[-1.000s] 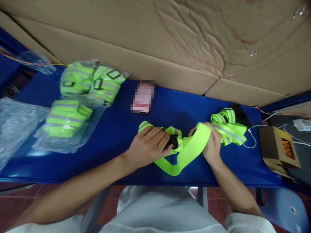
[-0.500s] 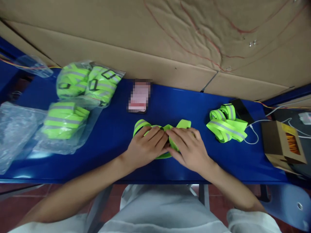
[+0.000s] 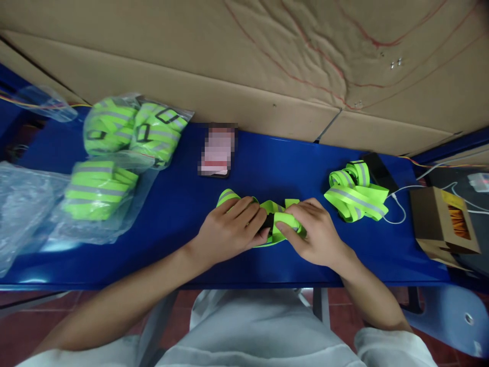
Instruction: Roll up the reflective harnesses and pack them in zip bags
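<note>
Between my hands, near the front of the blue table (image 3: 168, 255), is a neon yellow-green reflective strap (image 3: 286, 223) with a grey stripe. My left hand (image 3: 234, 224) grips its left part, fingers curled over a black buckle (image 3: 269, 223) that shows partly beside the thumb. My right hand (image 3: 315, 229) pinches the folded strap just right of the buckle, thumb in front and fingers behind. Some loops stick out behind both hands. Much of the strap under my left hand is hidden.
Reflective straps in clear bags (image 3: 101, 191) lie at the left, beside crumpled plastic bags (image 3: 26, 209). A blurred-out phone (image 3: 217, 150) lies behind my hands. To the right are a loose bundle of straps (image 3: 355, 196), a black box-like object (image 3: 380, 173), a white cable and a cardboard box (image 3: 439, 221).
My right hand has shifted right and away from my left, so the black buckle and a folded stretch of strap now show between them. My left hand stays nearly in place.
</note>
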The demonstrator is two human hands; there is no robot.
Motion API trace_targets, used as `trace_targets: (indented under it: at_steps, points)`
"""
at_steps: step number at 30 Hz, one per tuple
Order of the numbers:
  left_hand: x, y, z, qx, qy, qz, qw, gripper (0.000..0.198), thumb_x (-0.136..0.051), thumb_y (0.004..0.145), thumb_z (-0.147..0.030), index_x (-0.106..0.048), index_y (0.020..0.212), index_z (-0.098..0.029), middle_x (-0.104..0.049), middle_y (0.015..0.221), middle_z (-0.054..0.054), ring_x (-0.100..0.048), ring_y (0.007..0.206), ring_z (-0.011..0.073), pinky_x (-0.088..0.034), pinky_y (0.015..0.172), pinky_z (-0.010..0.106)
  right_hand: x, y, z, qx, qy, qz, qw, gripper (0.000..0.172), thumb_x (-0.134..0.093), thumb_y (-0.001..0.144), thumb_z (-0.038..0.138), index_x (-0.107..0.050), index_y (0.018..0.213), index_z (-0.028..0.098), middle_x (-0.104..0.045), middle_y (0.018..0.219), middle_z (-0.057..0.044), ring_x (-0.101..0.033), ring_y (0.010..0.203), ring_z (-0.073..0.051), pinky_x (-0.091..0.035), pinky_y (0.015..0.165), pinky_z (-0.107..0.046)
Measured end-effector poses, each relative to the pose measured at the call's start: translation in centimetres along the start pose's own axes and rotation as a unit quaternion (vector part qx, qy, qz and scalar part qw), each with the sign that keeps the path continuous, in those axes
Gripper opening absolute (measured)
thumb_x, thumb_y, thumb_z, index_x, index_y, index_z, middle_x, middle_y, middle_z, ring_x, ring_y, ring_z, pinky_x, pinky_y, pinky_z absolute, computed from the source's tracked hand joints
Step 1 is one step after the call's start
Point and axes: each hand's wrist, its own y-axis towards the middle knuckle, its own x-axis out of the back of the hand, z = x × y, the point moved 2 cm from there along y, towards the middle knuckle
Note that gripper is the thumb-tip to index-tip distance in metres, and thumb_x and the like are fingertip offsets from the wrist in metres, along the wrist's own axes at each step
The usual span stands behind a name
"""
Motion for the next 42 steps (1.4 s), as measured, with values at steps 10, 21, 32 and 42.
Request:
trace_targets:
  at_steps: [10, 21, 32, 42]
  points:
    - [-0.5, -0.3, 2.5, 0.121, -0.213, 0.024, 0.969, 0.019, -0.063, 0.1, -0.033, -0.068, 0.092, -0.017, -0.076, 0.091, 0.006, -0.071, 0.092, 0.0203, -0.055, 0.084, 0.032, 2.9, -0.6, -2.5, -0.044, 0.015, -0.083, 0.995, 0.012, -0.068, 0.096, 0.031, -0.061, 0.091, 0.023, -0.068, 0.079, -0.001, -0.062, 0.069, -0.018, -0.045, 0.069, -0.035]
    - [2.2, -0.4, 5.3, 0.303, -0.37, -0.194, 0.857, 0.001, -0.069, 0.095, -0.023, -0.071, 0.096, -0.023, -0.074, 0.094, 0.0, -0.07, 0.085, 0.0148, -0.056, 0.076, 0.028, 6.5, -1.4, -5.6, -0.137, 0.143, -0.248, 0.948, 0.025, -0.073, 0.088, 0.024, -0.062, 0.111, 0.026, -0.07, 0.096, -0.004, -0.07, 0.091, -0.023, -0.055, 0.084, -0.039]
    - [0.2, -0.3, 5.3, 0.335, -0.442, -0.133, 0.822, 0.013, -0.068, 0.096, -0.032, -0.069, 0.099, -0.02, -0.072, 0.077, 0.0, -0.059, 0.051, 0.009, -0.046, 0.045, 0.02, 1.5, -0.5, -4.9, -0.126, -0.217, -0.015, 0.968, 0.063, -0.064, 0.096, 0.056, -0.054, 0.148, 0.02, -0.079, 0.103, -0.012, -0.072, 0.078, -0.029, -0.049, 0.076, -0.042]
    - [-0.9, 0.2, 4.9, 0.155, -0.495, 0.174, 0.837, 0.02, -0.07, 0.095, -0.034, -0.077, 0.108, -0.021, -0.077, 0.093, 0.005, -0.072, 0.078, 0.0148, -0.057, 0.067, 0.022, 0.8, -0.2, -4.9, -0.146, -0.337, -0.103, 0.924, 0.026, -0.058, 0.099, 0.035, -0.071, 0.112, 0.016, -0.07, 0.1, -0.015, -0.065, 0.095, -0.034, -0.04, 0.093, -0.053]
